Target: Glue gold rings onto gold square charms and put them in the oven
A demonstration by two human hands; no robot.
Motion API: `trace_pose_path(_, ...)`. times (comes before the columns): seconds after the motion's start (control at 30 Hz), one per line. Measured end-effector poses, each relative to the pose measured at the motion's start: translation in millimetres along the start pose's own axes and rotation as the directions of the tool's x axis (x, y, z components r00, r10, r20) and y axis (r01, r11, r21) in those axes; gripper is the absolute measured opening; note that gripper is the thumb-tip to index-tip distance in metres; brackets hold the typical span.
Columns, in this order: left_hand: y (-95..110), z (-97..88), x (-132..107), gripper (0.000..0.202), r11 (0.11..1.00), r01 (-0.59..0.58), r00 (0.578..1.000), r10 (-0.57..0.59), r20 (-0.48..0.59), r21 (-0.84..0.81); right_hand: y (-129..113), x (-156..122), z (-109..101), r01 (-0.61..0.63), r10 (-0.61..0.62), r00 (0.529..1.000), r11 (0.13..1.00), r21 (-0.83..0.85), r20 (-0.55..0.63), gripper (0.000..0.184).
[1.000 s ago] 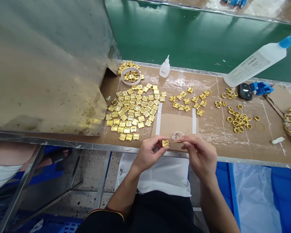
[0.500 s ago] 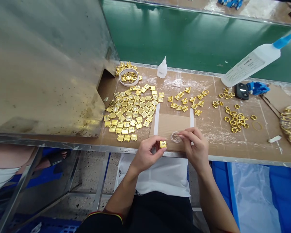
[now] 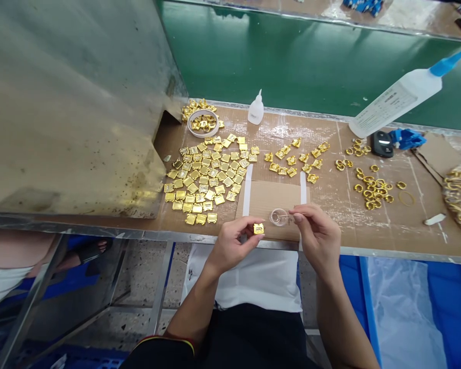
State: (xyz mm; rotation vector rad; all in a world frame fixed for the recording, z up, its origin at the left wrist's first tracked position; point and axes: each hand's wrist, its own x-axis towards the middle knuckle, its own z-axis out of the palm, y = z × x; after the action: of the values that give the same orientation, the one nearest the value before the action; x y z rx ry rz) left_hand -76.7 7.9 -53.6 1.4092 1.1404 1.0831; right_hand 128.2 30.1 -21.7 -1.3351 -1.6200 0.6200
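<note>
My left hand (image 3: pixel 232 246) pinches a small gold-coloured square piece (image 3: pixel 258 229) between thumb and forefinger, near the table's front edge. My right hand (image 3: pixel 320 238) is closed on a thin needle-like stick (image 3: pixel 287 214), which points left over a small clear round dish (image 3: pixel 273 222). Whether its tip touches the dish is too fine to tell. The dish lies on a cardboard pad (image 3: pixel 276 192) between two white strips. Many similar gold pieces (image 3: pixel 205 170) are spread out left of the pad, and several gold pieces (image 3: pixel 291 160) with raised parts lie behind it.
Gold rings (image 3: pixel 376 192) lie at the right, near a big white bottle (image 3: pixel 395 105) and a black device (image 3: pixel 382 144). A small dropper bottle (image 3: pixel 256 110) stands at the back. A tape roll (image 3: pixel 194 133) encircles gold pieces. A metal box (image 3: pixel 80 113) bounds the left.
My right hand has moved a little to the right with the stick, uncovering more of the dish. My left hand still holds the gold piece in the same place.
</note>
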Motion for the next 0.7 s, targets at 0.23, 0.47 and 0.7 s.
trace_pose_path(0.23,1.2,-0.6,0.9,0.024,1.000,0.016,1.000,-0.016,0.006,-0.009,-24.1,-17.2,5.2,-0.054,0.052,0.998,0.994,0.095,0.028,0.015)
trace_pose_path(0.47,1.2,0.2,1.0,0.025,0.999,0.027,1.000,-0.027,0.014,-0.035,-27.7,-14.0,17.6,-0.004,-0.006,0.992,0.997,0.079,0.129,0.019)
trace_pose_path(0.7,0.7,0.3,1.1,0.025,0.998,0.019,1.000,-0.017,0.025,-0.053,-27.6,-14.8,20.4,0.020,-0.028,0.990,0.998,0.063,0.135,0.018)
